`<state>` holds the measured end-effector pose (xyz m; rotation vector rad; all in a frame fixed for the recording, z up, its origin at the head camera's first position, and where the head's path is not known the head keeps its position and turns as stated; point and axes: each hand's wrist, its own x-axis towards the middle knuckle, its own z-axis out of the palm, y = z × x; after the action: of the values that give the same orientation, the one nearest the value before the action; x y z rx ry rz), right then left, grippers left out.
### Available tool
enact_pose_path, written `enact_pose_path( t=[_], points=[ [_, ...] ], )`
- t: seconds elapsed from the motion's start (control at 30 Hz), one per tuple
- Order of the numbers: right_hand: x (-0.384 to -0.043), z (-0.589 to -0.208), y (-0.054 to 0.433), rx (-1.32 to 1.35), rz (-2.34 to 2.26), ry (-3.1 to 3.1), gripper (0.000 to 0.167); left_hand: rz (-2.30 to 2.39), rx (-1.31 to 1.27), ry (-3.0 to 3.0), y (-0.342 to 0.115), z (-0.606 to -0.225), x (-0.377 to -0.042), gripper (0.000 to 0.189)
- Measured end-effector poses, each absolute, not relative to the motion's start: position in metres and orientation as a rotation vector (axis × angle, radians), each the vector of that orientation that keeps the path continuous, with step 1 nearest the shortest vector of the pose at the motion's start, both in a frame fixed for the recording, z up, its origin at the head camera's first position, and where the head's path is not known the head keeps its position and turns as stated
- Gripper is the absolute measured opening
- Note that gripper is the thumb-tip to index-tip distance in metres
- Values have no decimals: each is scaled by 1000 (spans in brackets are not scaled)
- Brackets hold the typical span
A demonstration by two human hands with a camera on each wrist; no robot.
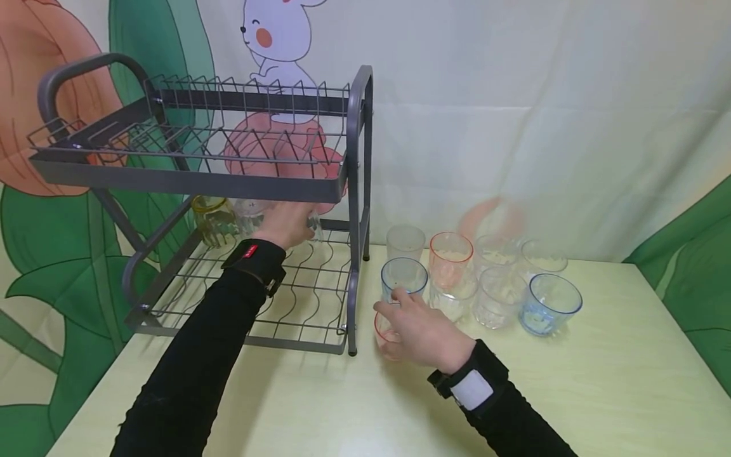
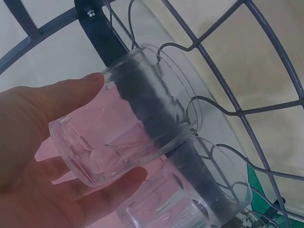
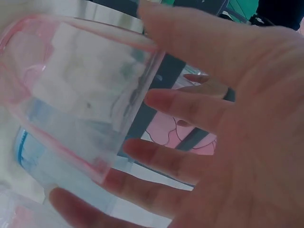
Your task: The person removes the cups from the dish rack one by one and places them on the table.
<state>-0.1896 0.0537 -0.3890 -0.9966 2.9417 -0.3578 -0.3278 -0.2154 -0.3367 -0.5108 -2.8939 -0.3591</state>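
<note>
My left hand (image 1: 288, 223) is inside the lower tier of the dark metal dish rack (image 1: 188, 184). It holds a clear drinking glass (image 2: 118, 118) between thumb and fingers, with the glass's mouth toward the wires and its thick base toward the palm. A second clear glass (image 2: 185, 194) is right beside it, and a yellowish glass (image 1: 216, 222) is farther left on that tier. On the table, my right hand (image 1: 425, 333) is over a red-rimmed glass (image 3: 80, 95), which stands mouth up. Its fingers are spread and extended, with the thumb tip right at the rim.
A blue-rimmed glass (image 1: 404, 276) stands just behind the right hand. Several more glasses are grouped to its right, including another red-rimmed one (image 1: 451, 254) and a blue one (image 1: 549, 304). The rack's upper tier (image 1: 188, 184) overhangs the left hand; its right post (image 1: 354, 279) stands between both hands.
</note>
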Motion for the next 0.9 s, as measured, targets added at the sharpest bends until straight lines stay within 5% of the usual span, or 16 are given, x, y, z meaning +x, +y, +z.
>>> enact_pose_path(
  t=[0.63,0.9],
  points=[
    [-183,-358,66,-942,-595,2942,82,-668,-765,-2766,-232,-323,-317,85],
    [-184,-350,77,-865,-698,2948,82,-934,-702,-2729,-246,-319,-300,86]
  ],
)
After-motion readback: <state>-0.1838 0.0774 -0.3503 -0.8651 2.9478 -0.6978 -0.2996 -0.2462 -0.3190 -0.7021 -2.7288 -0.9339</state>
